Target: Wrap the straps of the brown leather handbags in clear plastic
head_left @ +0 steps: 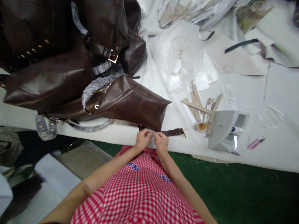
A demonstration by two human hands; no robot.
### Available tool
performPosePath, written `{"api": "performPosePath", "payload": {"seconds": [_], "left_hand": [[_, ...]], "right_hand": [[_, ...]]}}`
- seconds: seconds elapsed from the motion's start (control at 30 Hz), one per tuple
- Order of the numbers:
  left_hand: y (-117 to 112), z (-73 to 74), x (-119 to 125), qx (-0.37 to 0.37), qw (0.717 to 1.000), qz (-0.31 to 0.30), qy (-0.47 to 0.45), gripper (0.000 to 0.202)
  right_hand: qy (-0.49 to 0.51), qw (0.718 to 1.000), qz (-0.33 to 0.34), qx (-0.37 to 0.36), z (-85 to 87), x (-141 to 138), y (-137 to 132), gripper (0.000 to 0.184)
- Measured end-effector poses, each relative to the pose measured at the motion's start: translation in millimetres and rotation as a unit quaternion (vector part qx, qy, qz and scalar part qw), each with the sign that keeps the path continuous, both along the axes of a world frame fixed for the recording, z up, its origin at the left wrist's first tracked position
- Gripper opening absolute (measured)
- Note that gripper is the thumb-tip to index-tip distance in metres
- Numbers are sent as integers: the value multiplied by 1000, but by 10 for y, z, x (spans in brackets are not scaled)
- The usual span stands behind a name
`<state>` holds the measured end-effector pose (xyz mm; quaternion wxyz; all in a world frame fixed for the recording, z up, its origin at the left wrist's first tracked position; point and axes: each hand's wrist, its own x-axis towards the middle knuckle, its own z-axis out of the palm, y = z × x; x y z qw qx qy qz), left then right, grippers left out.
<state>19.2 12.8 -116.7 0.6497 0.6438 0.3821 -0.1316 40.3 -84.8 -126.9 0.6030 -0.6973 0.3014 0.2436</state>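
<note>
My left hand point(143, 139) and my right hand point(160, 142) meet at the near edge of the white table point(257, 102). Both are closed in a pinch on a dark brown leather strap point(174, 132). The strap runs right from my fingers and ends in a loop with a brass tip. Just behind my hands lies a dark brown leather bag point(133, 102) on its side, its handle wrapped in foam sheet. What exactly sits between my fingertips is too small to make out.
Several more brown leather bags point(53, 53) are piled at the back left. Cardboard strips point(201, 107), a grey plastic stand point(225, 129), a pink lighter point(256, 142) and clear plastic bags point(179, 59) lie to the right. A green floor point(233, 186) shows below the table.
</note>
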Motion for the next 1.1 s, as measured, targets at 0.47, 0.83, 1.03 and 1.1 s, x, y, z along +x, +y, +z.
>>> {"api": "performPosePath", "payload": {"seconds": [0.47, 0.83, 1.03, 1.1], "left_hand": [[71, 19, -104, 175, 941, -254, -137, 23], [49, 81, -85, 42, 988, -117, -86, 12], [53, -38, 24, -241, 961, 44, 125, 25], [77, -41, 61, -249, 960, 5, 129, 31]], "right_hand": [[30, 998, -5, 63, 54, 63, -51, 22], [10, 999, -7, 53, 44, 64, -22, 29], [10, 998, -6, 56, 16, 55, -16, 26], [8, 998, -2, 55, 14, 58, -17, 27]]}}
